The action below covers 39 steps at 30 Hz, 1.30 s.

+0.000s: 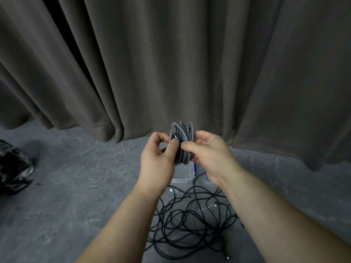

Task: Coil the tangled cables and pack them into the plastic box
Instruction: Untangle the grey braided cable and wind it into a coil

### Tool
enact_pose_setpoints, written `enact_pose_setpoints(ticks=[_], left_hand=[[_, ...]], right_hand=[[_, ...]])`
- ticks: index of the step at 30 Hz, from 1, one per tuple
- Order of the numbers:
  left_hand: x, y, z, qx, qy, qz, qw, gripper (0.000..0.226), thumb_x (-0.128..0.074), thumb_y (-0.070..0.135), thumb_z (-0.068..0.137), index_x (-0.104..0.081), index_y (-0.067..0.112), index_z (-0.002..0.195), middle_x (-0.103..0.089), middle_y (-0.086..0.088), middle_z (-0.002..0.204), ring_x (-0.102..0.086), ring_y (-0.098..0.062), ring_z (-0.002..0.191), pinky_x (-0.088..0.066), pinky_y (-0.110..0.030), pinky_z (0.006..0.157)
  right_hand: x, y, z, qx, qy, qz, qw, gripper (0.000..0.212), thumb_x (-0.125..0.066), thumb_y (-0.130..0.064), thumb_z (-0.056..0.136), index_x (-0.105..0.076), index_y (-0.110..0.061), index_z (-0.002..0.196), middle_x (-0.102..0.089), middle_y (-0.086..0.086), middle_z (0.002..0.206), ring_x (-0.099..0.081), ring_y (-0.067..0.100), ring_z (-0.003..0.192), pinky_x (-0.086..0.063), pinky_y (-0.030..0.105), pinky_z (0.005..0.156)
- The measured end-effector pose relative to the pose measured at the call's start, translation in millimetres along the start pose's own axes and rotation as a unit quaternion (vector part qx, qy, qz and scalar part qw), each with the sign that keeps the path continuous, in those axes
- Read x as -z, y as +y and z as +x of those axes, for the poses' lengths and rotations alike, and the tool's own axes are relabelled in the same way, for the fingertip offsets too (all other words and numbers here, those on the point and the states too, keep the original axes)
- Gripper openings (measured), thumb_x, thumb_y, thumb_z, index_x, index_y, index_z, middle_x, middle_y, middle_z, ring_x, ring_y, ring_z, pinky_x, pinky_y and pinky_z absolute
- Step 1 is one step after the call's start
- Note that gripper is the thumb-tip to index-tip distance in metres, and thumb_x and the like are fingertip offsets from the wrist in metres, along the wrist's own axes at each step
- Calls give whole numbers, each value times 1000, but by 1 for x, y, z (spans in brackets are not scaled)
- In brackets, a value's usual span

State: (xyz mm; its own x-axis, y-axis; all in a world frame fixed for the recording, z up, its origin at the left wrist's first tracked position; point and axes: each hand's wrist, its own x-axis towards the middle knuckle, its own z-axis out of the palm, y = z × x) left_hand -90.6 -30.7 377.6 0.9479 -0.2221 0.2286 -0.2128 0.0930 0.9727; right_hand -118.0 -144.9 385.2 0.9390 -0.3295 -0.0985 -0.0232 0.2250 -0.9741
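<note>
Both hands held a grey braided cable coil (182, 141) up over the clear plastic box (181, 172) on the floor. The left hand (158, 158) pinched what looked like the plug end, probably to tuck it in. The right hand (208, 158) gripped the loops so they stayed together. The black tangled cables (190, 221) lay below, waiting.

dark pleated curtain (171, 63) meets grey floor (76, 177).

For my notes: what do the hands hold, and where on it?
Both hands hold one coiled grey cable; each grip pinches its middle, from opposite sides.
</note>
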Motion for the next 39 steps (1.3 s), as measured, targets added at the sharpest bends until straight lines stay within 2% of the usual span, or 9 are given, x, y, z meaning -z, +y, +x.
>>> enact_pose_setpoints(ticks=[5, 10, 13, 19, 24, 31, 34, 37, 39], left_hand=[[-1, -4, 0, -36, -29, 53, 998, 8, -53, 2, 95, -54, 10, 93, -66, 18, 72, -60, -1, 57, -46, -15, 55], [2, -14, -3, -30, -121, 69, 990, 36, -67, 13, 85, -57, 25, 117, -70, 6, 107, -67, -16, 103, -53, -39, 92], [3, -18, -3, -53, -123, 111, 985, 57, -77, 15, 78, -51, 28, 128, -66, 10, 116, -61, -9, 113, -47, -36, 101], [8, -15, 1, -51, -70, 71, 994, 54, -74, 3, 81, -52, 31, 121, -68, 7, 108, -65, -6, 102, -54, -29, 90], [10, -13, 4, -28, -53, 8, 998, 44, -70, 7, 84, -54, 24, 123, -69, -4, 107, -67, -14, 100, -54, -26, 83], [11, -10, 3, 5, -111, -39, 993, 42, -66, 8, 87, -51, 14, 125, -68, -4, 108, -65, -10, 97, -51, -22, 83], [14, -9, 6, 20, -112, -46, 992, 43, -67, 20, 80, -55, 14, 121, -69, 3, 96, -63, -8, 87, -51, -24, 78], [19, -9, 7, 45, -133, -64, 988, 33, -72, 21, 80, -61, 20, 112, -67, 8, 84, -57, -12, 78, -49, -25, 70], [22, -10, 7, 67, -149, -89, 983, 32, -70, 24, 77, -65, 23, 108, -65, 2, 83, -56, -16, 74, -47, -27, 67]], right_hand=[[0, 4, 1, 7, 29, 17, 999, 12, -69, -6, 84, -67, -13, 94, -68, -5, 71, -61, -3, 53, -44, 12, 48], [0, 1, 2, -13, 85, 72, 994, 20, -74, -10, 81, -63, -5, 96, -67, 5, 76, -53, 4, 44, -52, 27, 59], [-1, 0, 1, -22, 96, 80, 992, 22, -75, -14, 81, -61, -2, 94, -67, 9, 77, -52, 10, 44, -49, 23, 47], [1, -10, -2, -38, 0, 31, 999, 8, -61, -12, 92, -65, -12, 85, -69, 3, 76, -60, 11, 62, -52, 22, 56], [2, -9, -5, 9, -35, -59, 998, 24, -57, -8, 93, -67, -19, 74, -60, -14, 54, -49, -4, 48, -37, 9, 46], [13, -6, 0, 101, -22, -159, 982, 20, -66, -11, 87, -70, -22, 71, -61, -15, 50, -52, -6, 48, -39, 9, 50], [13, -1, 3, 143, 9, -212, 967, 16, -73, -18, 82, -69, -19, 67, -64, -7, 60, -53, 2, 57, -45, 22, 60], [27, -3, 12, 212, 77, -299, 927, 17, -79, -31, 75, -64, -30, 84, -62, -9, 91, -55, -1, 79, -44, 18, 72], [36, -4, 13, 186, -10, -272, 944, 35, -76, -31, 79, -59, -40, 107, -59, -12, 119, -53, 0, 111, -43, 21, 92]])
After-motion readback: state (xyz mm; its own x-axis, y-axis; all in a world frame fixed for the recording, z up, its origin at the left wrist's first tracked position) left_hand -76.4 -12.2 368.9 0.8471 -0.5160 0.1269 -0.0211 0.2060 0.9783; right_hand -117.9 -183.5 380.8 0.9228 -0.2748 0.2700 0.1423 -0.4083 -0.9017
